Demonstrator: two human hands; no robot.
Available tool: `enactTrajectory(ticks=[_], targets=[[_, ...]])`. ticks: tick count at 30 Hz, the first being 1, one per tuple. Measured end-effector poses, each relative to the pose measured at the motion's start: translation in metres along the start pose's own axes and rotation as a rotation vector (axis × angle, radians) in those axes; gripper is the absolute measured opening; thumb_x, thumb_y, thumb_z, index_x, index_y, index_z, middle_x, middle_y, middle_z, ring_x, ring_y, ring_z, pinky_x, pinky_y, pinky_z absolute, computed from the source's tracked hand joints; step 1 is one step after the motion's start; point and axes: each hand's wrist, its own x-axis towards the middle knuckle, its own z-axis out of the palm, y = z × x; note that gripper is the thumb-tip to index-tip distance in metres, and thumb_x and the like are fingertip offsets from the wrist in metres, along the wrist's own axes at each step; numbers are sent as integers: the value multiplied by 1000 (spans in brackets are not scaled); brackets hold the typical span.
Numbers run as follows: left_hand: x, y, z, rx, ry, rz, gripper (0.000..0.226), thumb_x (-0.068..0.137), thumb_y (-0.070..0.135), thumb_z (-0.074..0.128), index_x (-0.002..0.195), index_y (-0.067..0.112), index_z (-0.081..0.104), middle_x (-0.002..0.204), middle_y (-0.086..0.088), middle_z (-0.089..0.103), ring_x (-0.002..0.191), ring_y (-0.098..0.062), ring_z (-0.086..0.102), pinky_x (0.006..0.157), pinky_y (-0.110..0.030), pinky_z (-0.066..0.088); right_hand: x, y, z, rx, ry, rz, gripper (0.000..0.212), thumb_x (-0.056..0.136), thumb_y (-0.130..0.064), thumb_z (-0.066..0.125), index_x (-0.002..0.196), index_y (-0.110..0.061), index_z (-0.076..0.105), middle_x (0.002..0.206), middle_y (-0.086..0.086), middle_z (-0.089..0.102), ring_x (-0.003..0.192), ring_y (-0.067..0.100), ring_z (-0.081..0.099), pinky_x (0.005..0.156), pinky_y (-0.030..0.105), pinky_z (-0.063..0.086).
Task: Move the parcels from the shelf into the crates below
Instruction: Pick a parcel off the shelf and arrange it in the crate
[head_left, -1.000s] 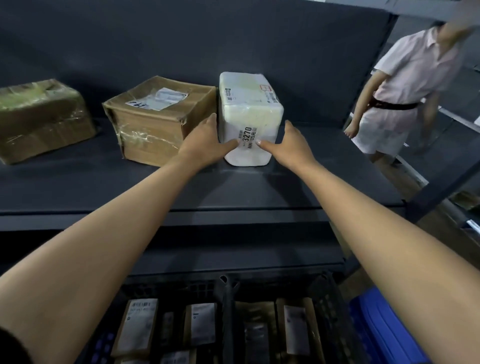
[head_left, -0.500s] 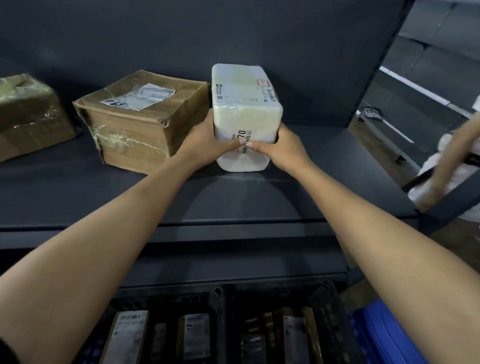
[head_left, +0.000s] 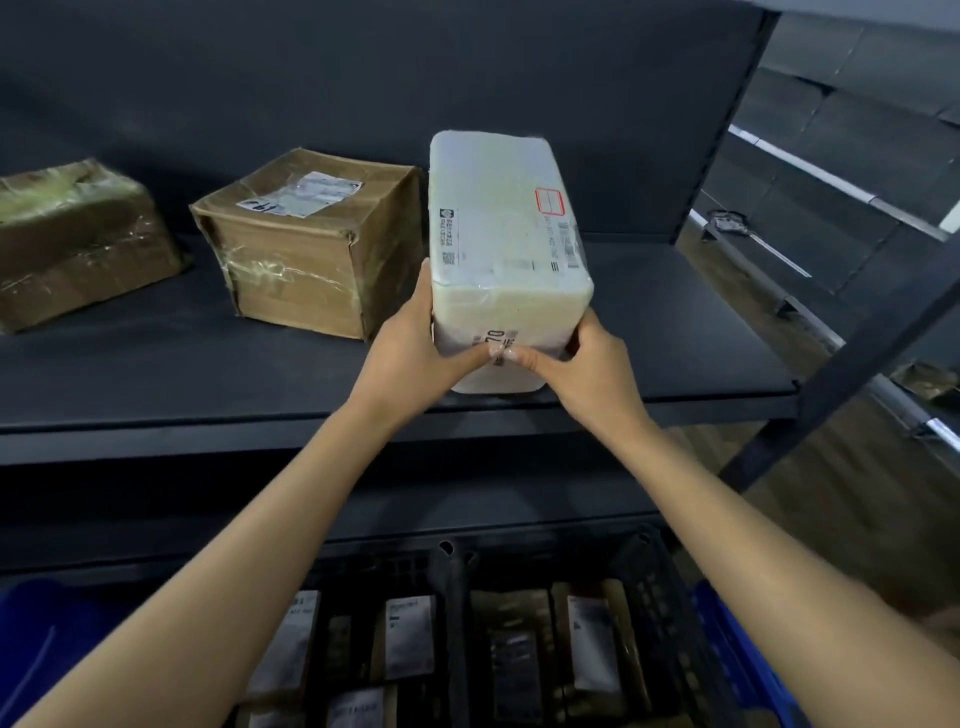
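Observation:
A white wrapped parcel (head_left: 506, 244) with printed labels stands near the front of the dark shelf (head_left: 208, 379). My left hand (head_left: 415, 348) grips its left side and my right hand (head_left: 582, 358) grips its right side, thumbs meeting on the front face. Its near end looks tipped up off the shelf. A brown cardboard box (head_left: 311, 244) sits just to its left, and another taped brown box (head_left: 78, 244) lies at the far left. Below the shelf, two black crates (head_left: 457, 587) hold several labelled parcels.
A blue crate (head_left: 727, 644) stands right of the black ones, and a blue container (head_left: 47, 629) at the lower left. The shelf's dark upright post (head_left: 852, 358) slants down on the right, with wooden floor and more racking beyond it.
Both hands closed on the white parcel and drew it forward and up toward me. The person in pink at the right has gone out of view.

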Motion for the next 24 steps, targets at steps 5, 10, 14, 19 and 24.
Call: enactTrajectory(ticks=[5,10,14,19,24], targets=[[-61,17,-8,-34,-15,9,90,63,65,70,141,32,37,105,52,51,102,26,49,73,5,38,-67,-17,-1,45,32,-11,83,61,-63,76,129,-22,52,95,-37,62,98,-16,58,76,3,45],[-130,28,-21,-49,8,12,88,64,60,71,139,25,41,106,52,51,99,28,48,72,6,36,-135,-36,7,27,72,-44,82,64,-59,76,132,-21,51,101,-41,57,103,-16,56,81,2,43],[-186,31,-38,-86,-2,-46,89,61,54,75,139,24,42,110,48,53,102,23,52,73,4,39,-192,-45,25,38,80,-52,86,69,-58,74,137,-13,48,112,-38,56,109,-11,57,86,6,45],[-253,37,-53,-163,-7,-122,85,57,53,83,130,30,49,117,28,61,105,8,59,77,-2,44,-264,-46,56,53,69,-3,85,74,-54,74,141,-13,44,122,-40,54,113,-14,54,87,6,46],[-296,32,-61,-205,33,-156,81,55,56,84,126,33,53,121,28,56,114,6,54,83,-3,44,-316,-52,85,125,41,102,89,74,-66,67,141,-12,45,122,-32,58,108,-9,59,87,10,48]])
